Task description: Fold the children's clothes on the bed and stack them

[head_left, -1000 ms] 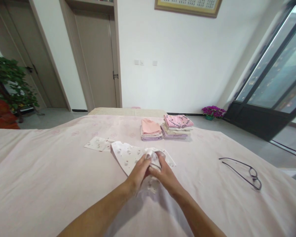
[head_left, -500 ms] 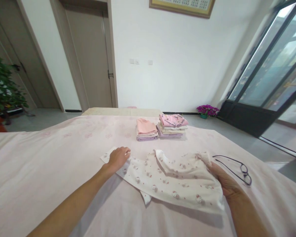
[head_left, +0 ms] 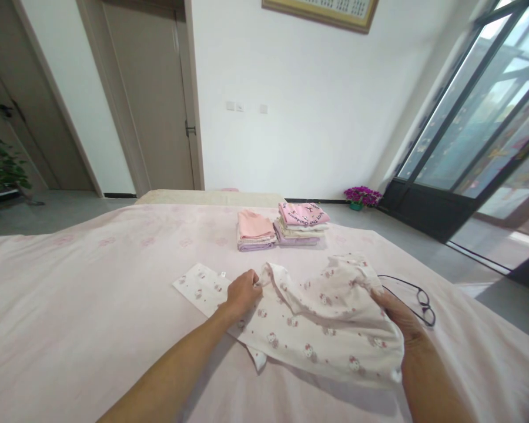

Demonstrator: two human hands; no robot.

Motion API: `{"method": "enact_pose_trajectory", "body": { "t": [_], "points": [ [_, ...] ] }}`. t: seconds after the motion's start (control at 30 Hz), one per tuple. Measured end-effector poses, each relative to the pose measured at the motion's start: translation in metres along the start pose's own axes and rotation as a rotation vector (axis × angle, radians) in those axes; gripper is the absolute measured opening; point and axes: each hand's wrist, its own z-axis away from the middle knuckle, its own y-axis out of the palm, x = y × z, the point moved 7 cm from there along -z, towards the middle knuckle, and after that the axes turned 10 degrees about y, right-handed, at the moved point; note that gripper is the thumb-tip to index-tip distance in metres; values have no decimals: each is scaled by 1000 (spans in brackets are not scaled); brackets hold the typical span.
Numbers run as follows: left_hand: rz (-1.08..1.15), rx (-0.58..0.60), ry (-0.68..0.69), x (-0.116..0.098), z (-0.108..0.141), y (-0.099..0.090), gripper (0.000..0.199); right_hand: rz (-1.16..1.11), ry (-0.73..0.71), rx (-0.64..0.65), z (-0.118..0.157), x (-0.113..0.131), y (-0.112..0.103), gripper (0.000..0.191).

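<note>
A pair of white pants [head_left: 308, 329] with a small cartoon-cat print lies partly spread and creased on the pink bedsheet. One leg stretches to the left, with a small white tag near its upper edge. My left hand [head_left: 243, 292] is closed on the upper edge of the cloth near the middle, fingers pinched together. At the right end, my right hand [head_left: 399, 317] grips the gathered end of the pants and holds it slightly raised; the fingers are partly hidden behind the fabric. Black-framed glasses [head_left: 424, 305] lie just beyond my right hand.
Farther back on the bedsheet [head_left: 92, 305] stand two folded clothing stacks: one topped with a peach piece [head_left: 254, 225], the other with a pink printed piece [head_left: 304, 214]. Purple flowers [head_left: 362, 196] in a green pot stand on the floor beyond, near the glass door.
My left hand has moved right along the pants, from the leg to the middle, and its fingers have closed on the upper edge. My right hand keeps its hold. The view has shifted slightly.
</note>
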Motion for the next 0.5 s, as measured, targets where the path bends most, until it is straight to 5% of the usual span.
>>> {"method": "enact_pose_trajectory", "body": {
  "t": [0.1, 0.17, 0.27, 0.33, 0.4, 0.5],
  "points": [
    [37, -124, 53, 15, 4, -44, 14, 6, 6, 7, -9, 4, 0, 57],
    [28, -259, 91, 30, 8, -90, 16, 18, 29, -8, -18, 4, 0, 58],
    [-95, -624, 200, 49, 25, -174, 14, 58, 56, -34, -36, 0, 0, 57],
    [-240, -704, 249, 58, 38, -212, 15, 90, 80, -19, -49, -7, 1, 54],
    [-338, -607, 335, 61, 47, -225, 18, 101, 119, 35, -62, -18, 4, 51],
    [-318, -118, 408, 75, 55, -198, 25, 85, 149, 104, -77, -34, 4, 47]
  ]
}}
